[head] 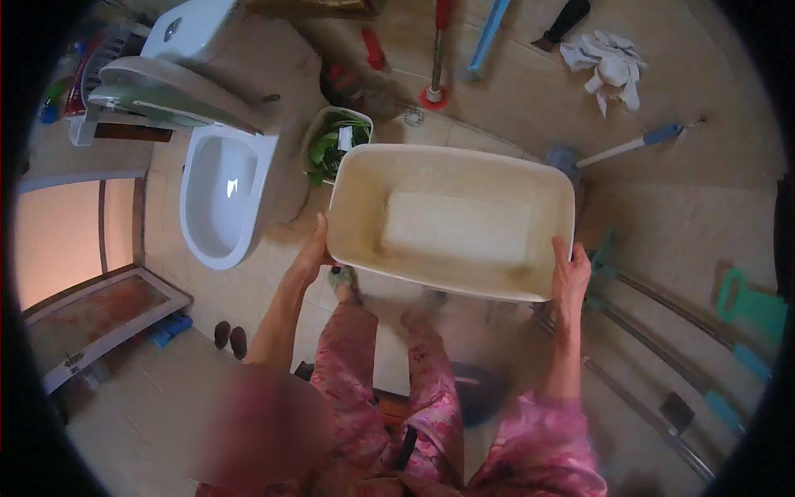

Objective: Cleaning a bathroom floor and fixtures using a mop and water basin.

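Between my two hands hangs a large cream-coloured rectangular plastic tub (pixel 456 217), tilted so that I look into it. Its inside shows yellowish staining and holds nothing that I can see. My left hand (pixel 312 255) grips the tub's left end near the front corner, thumb up along the outside. At the right end my right hand (pixel 568 270) is closed over the rim, with the thumb on the inner side. Just beyond the tub's far left corner stands a small bin (pixel 371 128) with green leaves (pixel 323 149) in it, partly hidden by the tub.
A white toilet (pixel 227 199) with raised lid stands left. Near the far wall are a floor drain (pixel 413 117), a red-ended pole (pixel 435 93) and a blue-handled brush (pixel 633 152). White gloves or cloths (pixel 612 65) hang there. Long mop handles (pixel 671 304) lean right. A dark basin (pixel 478 394) sits behind my legs.
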`<state>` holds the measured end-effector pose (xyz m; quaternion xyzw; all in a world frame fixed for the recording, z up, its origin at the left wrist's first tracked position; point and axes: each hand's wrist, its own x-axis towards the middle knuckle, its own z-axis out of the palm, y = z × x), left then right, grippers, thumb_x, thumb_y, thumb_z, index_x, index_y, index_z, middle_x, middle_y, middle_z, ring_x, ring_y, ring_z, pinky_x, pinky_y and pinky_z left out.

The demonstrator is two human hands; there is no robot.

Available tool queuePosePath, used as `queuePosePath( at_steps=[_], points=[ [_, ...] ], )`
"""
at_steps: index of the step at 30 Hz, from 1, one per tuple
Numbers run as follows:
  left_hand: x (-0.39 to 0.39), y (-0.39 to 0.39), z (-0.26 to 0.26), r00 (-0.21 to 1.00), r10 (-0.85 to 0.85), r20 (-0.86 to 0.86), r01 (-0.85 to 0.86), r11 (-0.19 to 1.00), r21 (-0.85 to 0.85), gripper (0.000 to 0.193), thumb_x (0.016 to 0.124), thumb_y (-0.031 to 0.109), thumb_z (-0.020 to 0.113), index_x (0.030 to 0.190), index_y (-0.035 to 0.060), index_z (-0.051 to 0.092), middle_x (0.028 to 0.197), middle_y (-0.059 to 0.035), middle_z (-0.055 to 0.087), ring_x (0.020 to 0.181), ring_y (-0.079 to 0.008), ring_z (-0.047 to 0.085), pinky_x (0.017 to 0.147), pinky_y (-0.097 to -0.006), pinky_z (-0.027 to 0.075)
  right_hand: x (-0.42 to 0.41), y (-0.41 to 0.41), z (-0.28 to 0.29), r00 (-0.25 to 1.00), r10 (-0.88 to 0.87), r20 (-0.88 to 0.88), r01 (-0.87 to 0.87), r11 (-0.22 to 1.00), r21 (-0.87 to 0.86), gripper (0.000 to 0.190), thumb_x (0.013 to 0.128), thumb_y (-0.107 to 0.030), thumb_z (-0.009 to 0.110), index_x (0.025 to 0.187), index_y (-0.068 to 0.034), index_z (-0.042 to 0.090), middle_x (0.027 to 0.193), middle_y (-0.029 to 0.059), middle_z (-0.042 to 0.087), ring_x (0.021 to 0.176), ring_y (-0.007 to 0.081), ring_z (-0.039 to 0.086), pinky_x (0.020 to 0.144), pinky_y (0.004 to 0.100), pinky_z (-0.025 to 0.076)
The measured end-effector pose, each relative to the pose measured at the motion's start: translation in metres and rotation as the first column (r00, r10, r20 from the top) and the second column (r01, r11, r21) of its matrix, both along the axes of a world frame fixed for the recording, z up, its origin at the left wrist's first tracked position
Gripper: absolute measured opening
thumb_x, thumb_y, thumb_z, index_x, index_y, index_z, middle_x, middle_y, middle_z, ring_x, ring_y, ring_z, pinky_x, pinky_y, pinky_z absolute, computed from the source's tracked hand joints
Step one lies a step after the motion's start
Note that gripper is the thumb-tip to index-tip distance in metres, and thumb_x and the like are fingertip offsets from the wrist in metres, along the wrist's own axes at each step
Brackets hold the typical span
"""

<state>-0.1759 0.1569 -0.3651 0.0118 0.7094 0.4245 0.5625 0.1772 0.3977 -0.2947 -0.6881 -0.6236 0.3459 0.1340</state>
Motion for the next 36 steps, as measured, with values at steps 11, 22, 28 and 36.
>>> queuePosePath(
  at_steps=[11, 22, 28, 36],
  points=[
    [-0.019, -0.081, 0.132, 0.876, -0.283, -0.390, 0.255, 0.959, -0.123, 0.048, 0.095, 0.039, 0.036, 0.101, -0.0045, 0.055, 0.073, -0.0066, 0.057, 0.060, -0.0117, 0.054, 0.053, -0.0271, 0.045, 0.010, -0.118, -0.076, 0.970, -0.109, -0.218, 0.039, 0.953, -0.302, 0.029, 0.089, -0.024, 0.052, 0.092, 0.005, 0.060, 0.073, 0.0010, 0.055, 0.069, 0.0091, 0.046, 0.063, 0.0262, 0.040],
    [-0.040, -0.221, 0.103, 0.920, 0.129, -0.369, -0.124, 0.992, 0.038, 0.041, 0.097, 0.034, 0.032, 0.081, 0.0010, 0.051, 0.069, 0.0000, 0.047, 0.065, -0.0082, 0.041, 0.059, -0.0255, 0.037, -0.066, -0.178, -0.019, 0.984, 0.087, -0.157, -0.092, 0.995, -0.025, 0.020, 0.085, -0.009, 0.052, 0.099, 0.004, 0.056, 0.086, 0.0066, 0.059, 0.079, 0.0147, 0.051, 0.073, 0.0289, 0.042],
    [-0.057, -0.239, 0.101, 0.923, 0.228, -0.312, -0.224, 0.973, 0.047, 0.040, 0.096, 0.032, 0.036, 0.090, -0.0025, 0.056, 0.077, -0.0032, 0.053, 0.075, -0.0094, 0.047, 0.067, -0.0262, 0.041, -0.106, -0.177, 0.026, 0.959, 0.269, -0.094, -0.266, 0.963, 0.044, 0.024, 0.089, -0.020, 0.051, 0.086, 0.004, 0.055, 0.076, 0.0043, 0.055, 0.071, 0.0119, 0.047, 0.063, 0.0293, 0.040],
    [-0.108, -0.271, 0.076, 0.914, 0.377, -0.151, -0.372, 0.926, 0.062, 0.045, 0.094, 0.035, 0.040, 0.096, -0.0057, 0.059, 0.082, -0.0064, 0.059, 0.077, -0.0116, 0.053, 0.070, -0.0271, 0.044, -0.188, -0.174, 0.074, 0.974, 0.219, -0.057, -0.220, 0.976, -0.003, 0.029, 0.090, -0.026, 0.051, 0.079, 0.000, 0.055, 0.071, 0.0015, 0.050, 0.068, 0.0091, 0.043, 0.061, 0.0247, 0.037]
  ],
)
